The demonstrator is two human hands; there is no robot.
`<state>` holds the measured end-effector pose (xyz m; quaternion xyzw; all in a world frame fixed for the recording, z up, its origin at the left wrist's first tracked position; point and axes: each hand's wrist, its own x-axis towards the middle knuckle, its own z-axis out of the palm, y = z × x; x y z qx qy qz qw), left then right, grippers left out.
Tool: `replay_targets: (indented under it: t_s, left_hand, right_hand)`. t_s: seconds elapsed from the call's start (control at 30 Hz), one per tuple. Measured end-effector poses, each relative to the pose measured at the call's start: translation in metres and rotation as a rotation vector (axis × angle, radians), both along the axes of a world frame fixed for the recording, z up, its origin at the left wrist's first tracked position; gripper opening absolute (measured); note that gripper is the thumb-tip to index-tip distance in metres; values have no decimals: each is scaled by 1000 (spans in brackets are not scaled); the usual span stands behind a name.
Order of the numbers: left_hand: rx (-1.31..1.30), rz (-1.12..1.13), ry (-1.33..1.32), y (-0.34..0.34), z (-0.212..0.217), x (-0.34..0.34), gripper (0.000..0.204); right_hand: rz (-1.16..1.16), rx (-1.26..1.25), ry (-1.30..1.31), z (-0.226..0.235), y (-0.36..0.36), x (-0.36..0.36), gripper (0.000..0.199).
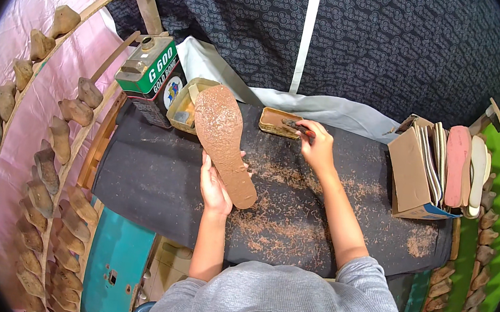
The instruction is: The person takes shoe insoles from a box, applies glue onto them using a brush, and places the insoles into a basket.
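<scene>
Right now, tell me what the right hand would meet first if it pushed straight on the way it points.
The right hand points up-left; its brush already reaches the small yellow tin, so it probably meets that first.

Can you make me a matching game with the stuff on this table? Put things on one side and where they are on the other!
Things:
1. brown sole
2. brush
3. green can
4. cardboard box

Places:
A. far left of the table
B. in the left hand
C. right end, filled with flat soles
D. in the right hand, over a small tin

Pairs: 1-B, 2-D, 3-A, 4-C
</scene>
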<state>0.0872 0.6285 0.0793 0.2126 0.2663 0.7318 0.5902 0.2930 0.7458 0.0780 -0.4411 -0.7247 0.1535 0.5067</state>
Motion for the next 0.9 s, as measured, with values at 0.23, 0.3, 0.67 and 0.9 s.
replay_targets:
  t_s: [0.23,0.3,0.67,0.9]
  left_hand:
    - [43,24,46,-3,-5,-11,48]
    - [37,27,68,-3,-6,-13,49]
    - [-37,-88,13,5,-7,-14,60]
    - [-51,-7,-55,12,-6,-16,61]
  right_hand:
    - [23,-7,-55,-26,37,-8,23]
    - [26,-14,-81,-31,40,-7,22]
    - [18,18,-153,-20,33,-6,29]
    - [214,298,2,61,-54,-23,36]
